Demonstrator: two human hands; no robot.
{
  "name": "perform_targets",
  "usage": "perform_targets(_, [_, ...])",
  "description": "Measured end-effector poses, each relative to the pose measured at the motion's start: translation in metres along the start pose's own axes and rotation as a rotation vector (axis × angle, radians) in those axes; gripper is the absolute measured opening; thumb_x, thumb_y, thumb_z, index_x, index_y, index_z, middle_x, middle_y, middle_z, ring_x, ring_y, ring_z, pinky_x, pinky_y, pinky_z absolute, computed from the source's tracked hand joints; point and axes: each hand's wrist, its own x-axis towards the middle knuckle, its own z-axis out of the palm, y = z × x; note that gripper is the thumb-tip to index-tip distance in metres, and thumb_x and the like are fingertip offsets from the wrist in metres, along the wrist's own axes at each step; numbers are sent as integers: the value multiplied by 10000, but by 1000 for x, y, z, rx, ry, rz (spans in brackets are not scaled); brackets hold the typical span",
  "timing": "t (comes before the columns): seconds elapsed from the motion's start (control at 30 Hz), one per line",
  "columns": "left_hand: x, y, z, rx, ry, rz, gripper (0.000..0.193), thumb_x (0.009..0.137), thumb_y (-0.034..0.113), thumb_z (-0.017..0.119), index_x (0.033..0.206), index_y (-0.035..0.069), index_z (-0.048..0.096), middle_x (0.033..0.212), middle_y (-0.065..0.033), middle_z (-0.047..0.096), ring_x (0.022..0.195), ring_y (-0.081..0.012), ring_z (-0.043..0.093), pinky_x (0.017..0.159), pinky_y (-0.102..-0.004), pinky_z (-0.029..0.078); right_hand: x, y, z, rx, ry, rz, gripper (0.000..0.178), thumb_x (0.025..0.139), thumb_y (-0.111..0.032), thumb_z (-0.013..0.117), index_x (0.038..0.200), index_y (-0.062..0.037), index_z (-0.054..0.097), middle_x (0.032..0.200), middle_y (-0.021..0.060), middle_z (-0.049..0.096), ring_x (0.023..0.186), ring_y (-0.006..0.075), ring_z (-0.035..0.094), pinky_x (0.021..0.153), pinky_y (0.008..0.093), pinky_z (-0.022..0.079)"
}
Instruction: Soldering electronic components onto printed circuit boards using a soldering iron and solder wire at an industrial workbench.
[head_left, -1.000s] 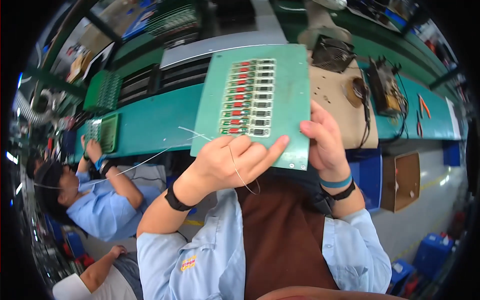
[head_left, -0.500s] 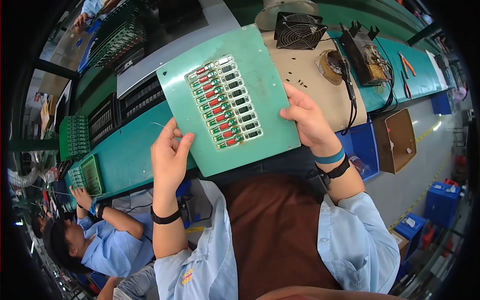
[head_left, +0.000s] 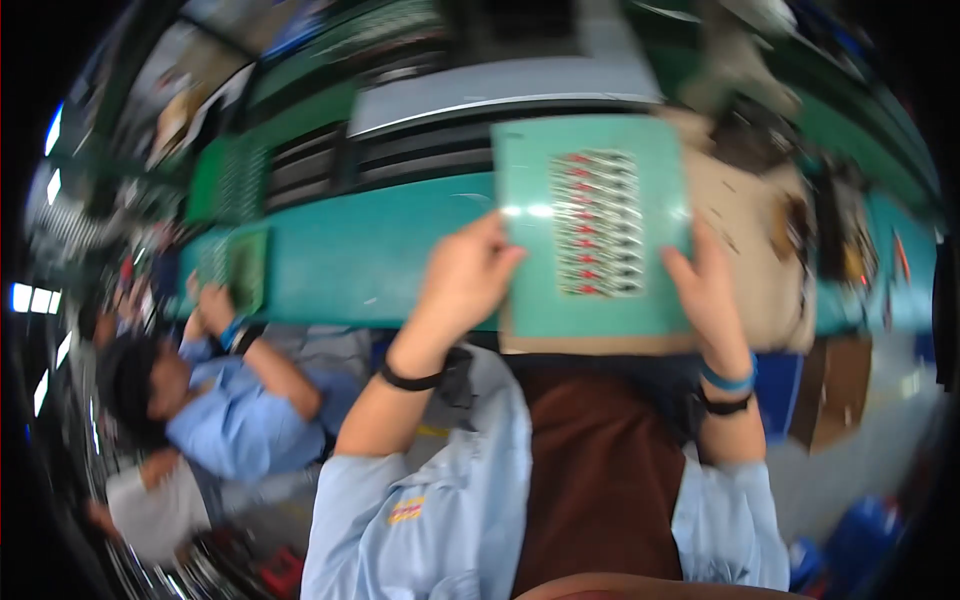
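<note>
Teal covering spans the table [head_left: 380,270]. Over its near edge, a green board [head_left: 600,318] is pinched by its side edges between left hand [head_left: 465,275] and right hand [head_left: 708,285], fingers partly hidden. Tilted half a second ago, it is now squared, its component rows [head_left: 598,225] facing the person evenly. Beyond sits a blurred fan [head_left: 755,135].
</note>
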Motion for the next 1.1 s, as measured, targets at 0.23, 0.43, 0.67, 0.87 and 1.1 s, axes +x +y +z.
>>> perform_targets(0.23, [-11,12,-11,179,54,39,308,904,196,739,1164,54,655,916,-150,712,854,-382,706,701,-485,558,-6,27,-6,-291,148,-141,535,969,-69,638,1466,71,499,1309,164,605,1150,253,595,935,346,500])
perform_targets(0.43, [-39,43,-29,484,68,128,423,897,254,743,1264,65,648,984,-106,681,886,-318,708,672,-422,577,-14,-8,-2,-232,165,-162,511,976,-68,641,1462,40,527,1275,120,597,1105,200,576,836,318,494])
perform_targets(0.67, [-45,77,5,700,-137,466,375,877,203,716,1193,9,661,965,-119,692,886,-302,721,688,-401,589,-47,-93,25,-45,-76,-675,287,1018,-116,625,1278,5,621,1104,87,638,994,200,608,782,306,480])
perform_targets(0.87, [-52,89,-10,560,-272,441,495,874,283,762,1296,49,656,1067,-123,728,939,-296,730,750,-409,582,-68,-90,10,446,-120,-616,258,1064,-217,604,990,25,653,832,56,636,734,151,602,652,274,452])
perform_targets(1.1, [-80,79,-70,446,-323,283,512,871,237,799,1343,96,660,997,-103,745,716,-242,695,664,-360,553,-91,-68,-42,830,-10,-293,272,1084,-194,567,898,-4,620,721,22,585,631,65,454,565,209,300])
